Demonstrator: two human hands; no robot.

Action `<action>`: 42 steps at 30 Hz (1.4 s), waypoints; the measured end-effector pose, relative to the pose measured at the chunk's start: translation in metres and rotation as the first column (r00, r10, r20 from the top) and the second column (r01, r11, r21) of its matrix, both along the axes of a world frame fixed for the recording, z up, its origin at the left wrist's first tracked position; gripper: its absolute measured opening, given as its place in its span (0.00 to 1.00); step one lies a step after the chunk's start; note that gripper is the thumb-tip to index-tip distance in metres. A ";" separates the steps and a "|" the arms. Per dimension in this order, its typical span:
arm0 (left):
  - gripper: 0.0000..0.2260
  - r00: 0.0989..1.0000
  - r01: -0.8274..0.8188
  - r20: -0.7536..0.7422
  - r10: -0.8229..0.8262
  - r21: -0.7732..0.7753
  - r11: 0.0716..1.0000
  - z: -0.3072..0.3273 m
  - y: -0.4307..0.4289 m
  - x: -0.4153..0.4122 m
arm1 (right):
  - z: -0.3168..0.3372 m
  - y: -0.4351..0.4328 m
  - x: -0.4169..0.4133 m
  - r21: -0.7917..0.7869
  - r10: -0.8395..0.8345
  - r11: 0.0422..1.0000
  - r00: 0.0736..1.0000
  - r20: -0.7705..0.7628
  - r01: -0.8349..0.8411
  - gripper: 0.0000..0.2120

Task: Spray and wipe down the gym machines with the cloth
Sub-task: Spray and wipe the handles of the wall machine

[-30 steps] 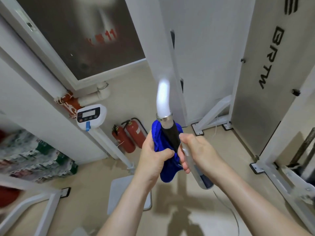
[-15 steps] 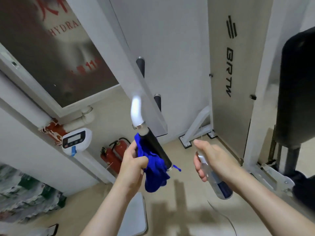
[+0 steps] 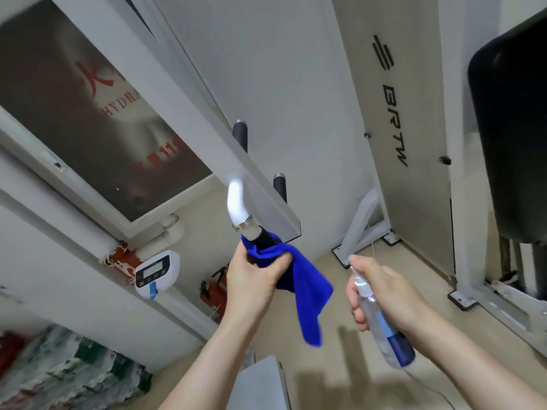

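The right hand [image 3: 384, 294] has moved away from the handle [image 3: 262, 236] and now waits off to the side. Its fingers curl round the spray bottle [image 3: 387, 335]. So the spraying looks done here. The left hand [image 3: 251, 279] squeezes the blue cloth [image 3: 305, 288] round the handle, ready to rub.

Bottle [image 3: 384, 329] right of cloth [image 3: 307, 285], seemingly round handle [image 3: 264, 238]

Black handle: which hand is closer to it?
Left. The left hand grips the black handle through the blue cloth; the right hand holds the spray bottle, apart to the handle's right.
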State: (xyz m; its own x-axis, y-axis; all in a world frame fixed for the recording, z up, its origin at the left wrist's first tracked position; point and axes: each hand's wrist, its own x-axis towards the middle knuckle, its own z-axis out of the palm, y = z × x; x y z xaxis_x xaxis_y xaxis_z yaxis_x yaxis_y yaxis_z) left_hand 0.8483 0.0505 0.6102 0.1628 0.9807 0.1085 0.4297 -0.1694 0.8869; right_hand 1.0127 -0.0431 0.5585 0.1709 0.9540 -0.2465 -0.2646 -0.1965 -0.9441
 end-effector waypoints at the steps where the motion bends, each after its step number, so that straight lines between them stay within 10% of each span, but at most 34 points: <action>1: 0.07 0.998 -0.057 0.037 0.056 0.038 0.998 0.000 0.001 0.011 | 0.002 0.004 -0.001 0.006 0.008 1.000 1.000 0.001 -0.008 0.27; 8: 0.06 0.899 -0.302 0.366 0.240 0.121 0.946 -0.009 0.011 0.035 | 0.030 0.028 -0.006 0.042 0.080 0.996 0.994 -0.075 -0.077 0.27; 22: 0.07 0.744 -0.615 0.158 0.649 -0.220 0.758 -0.067 0.028 -0.022 | 0.063 0.082 -0.009 -0.017 0.292 0.956 0.956 -0.029 -0.293 0.28; 36: 0.09 0.929 -0.280 0.232 0.288 -0.068 0.958 -0.020 0.015 -0.045 | 0.064 0.131 -0.075 0.011 0.432 0.902 0.902 0.006 -0.432 0.27; 42: 0.14 0.713 -0.211 0.655 0.248 -0.137 0.968 0.004 -0.003 -0.012 | 0.058 0.130 -0.056 0.064 0.445 0.895 0.881 -0.158 -0.441 0.25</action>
State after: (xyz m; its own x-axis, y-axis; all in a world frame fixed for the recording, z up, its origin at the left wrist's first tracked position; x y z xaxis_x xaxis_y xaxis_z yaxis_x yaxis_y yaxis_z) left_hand 0.8364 0.0476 0.6139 -0.1637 0.9851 0.0531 -0.2504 -0.0936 0.9636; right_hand 0.9571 0.0865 0.6166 -0.3117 0.9269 -0.2091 -0.3073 -0.3066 -0.9009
